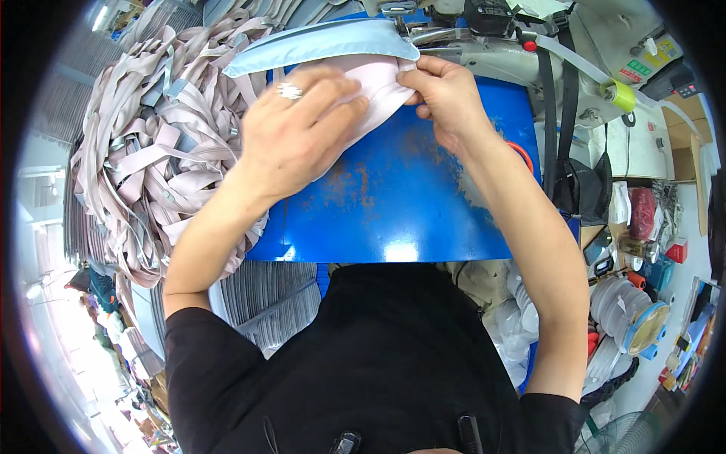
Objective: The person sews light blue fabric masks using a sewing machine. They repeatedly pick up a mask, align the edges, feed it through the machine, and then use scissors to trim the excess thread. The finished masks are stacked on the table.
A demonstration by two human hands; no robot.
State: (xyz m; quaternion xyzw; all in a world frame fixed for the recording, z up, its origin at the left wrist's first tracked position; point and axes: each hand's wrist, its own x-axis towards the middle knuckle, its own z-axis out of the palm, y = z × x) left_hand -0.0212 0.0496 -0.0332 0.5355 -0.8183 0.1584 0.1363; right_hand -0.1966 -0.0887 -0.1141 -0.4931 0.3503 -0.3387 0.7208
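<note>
Pale pink fabric (378, 82) stretches between my hands at the far side of the blue worktable, its lower part hanging toward the left. My right hand (448, 94) pinches its right end between thumb and fingers, close to the sewing machine. Over the fabric lies my left hand (295, 129), a ring on one finger. Its fingers are apart and bent a little, with the tips blurred by motion. A curved light-blue fabric piece (325, 45) rests just beyond both hands, along the pink fabric's upper edge. The sewing machine's needle area is hard to make out.
A tangled heap of pinkish-grey fabric strips (162, 166) rises at the left. The sewing machine (491, 60) stands at the far right of the blue worktable (378, 204). Stacked grey sheets (276, 299) sit below the left edge. Thread spools (624, 310) and small items crowd the right.
</note>
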